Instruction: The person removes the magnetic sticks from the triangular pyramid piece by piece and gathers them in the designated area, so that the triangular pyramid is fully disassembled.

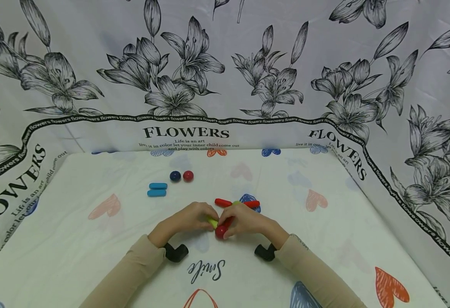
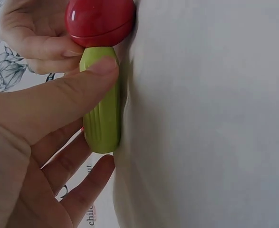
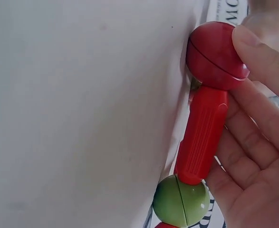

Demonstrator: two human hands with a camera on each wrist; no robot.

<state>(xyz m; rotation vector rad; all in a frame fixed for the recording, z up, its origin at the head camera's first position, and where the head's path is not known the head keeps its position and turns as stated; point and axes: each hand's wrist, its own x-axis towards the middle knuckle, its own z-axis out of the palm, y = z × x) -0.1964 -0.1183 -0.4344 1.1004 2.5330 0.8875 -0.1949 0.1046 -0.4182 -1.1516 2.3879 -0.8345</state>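
My left hand [image 1: 195, 217] pinches a yellow-green toy rod [image 2: 101, 109], thumb along its side. The rod's upper end meets a glossy red ball [image 2: 101, 21]. That red ball [image 3: 217, 54] is gripped by my right hand [image 1: 245, 220], its thumb pressed on the side. From the ball a red rod [image 3: 203, 135] runs to a green ball [image 3: 181, 202], joined end to end. In the head view two more red rods [image 1: 222, 202] spread left and right of the green ball, which is partly hidden by my right hand.
Two light blue rods [image 1: 157, 189] lie side by side at the back left. Near them sit a dark blue ball [image 1: 175, 176] and another red ball [image 1: 188, 176]. The white tablecloth [image 1: 132, 239] has printed hearts, and a flower-patterned curtain [image 1: 248, 128] stands behind.
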